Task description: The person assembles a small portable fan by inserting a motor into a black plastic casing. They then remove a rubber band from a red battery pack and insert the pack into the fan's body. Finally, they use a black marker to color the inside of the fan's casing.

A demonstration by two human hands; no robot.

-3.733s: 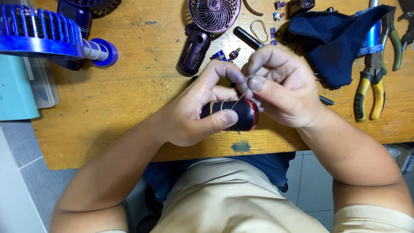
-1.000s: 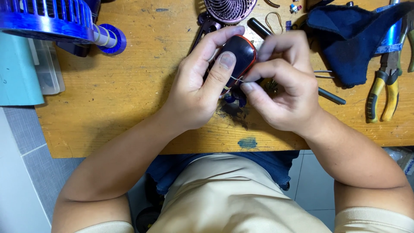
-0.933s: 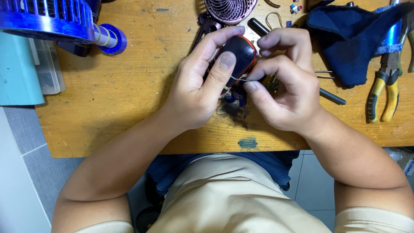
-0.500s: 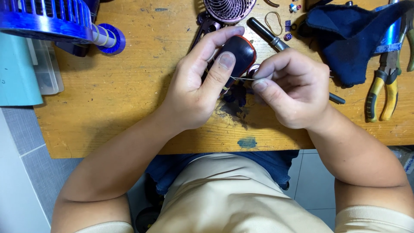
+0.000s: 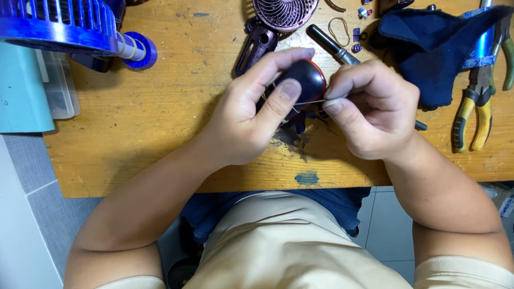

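Note:
My left hand [image 5: 251, 118] grips a small dark round motor housing with a red rim [image 5: 308, 80], thumb pressed on its front, over the middle of the wooden table [image 5: 150, 118]. My right hand [image 5: 369, 109] pinches a thin wire [image 5: 310, 101] that runs from the housing, thumb and forefinger closed on its end. Both hands touch over the housing. Dark loose bits lie on the table just under them.
A blue fan grille [image 5: 59, 24] stands at the far left beside a teal box [image 5: 21, 91]. A purple fan guard [image 5: 284, 10], a dark purple casing [image 5: 257, 45], a black screwdriver [image 5: 334, 48], a dark blue cloth [image 5: 433, 48] and yellow-handled pliers [image 5: 474, 112] lie along the back and right.
The housing was turned in my left hand and lifted further from the table edge. My right hand slid from under it to its right side, pulling the wire out sideways.

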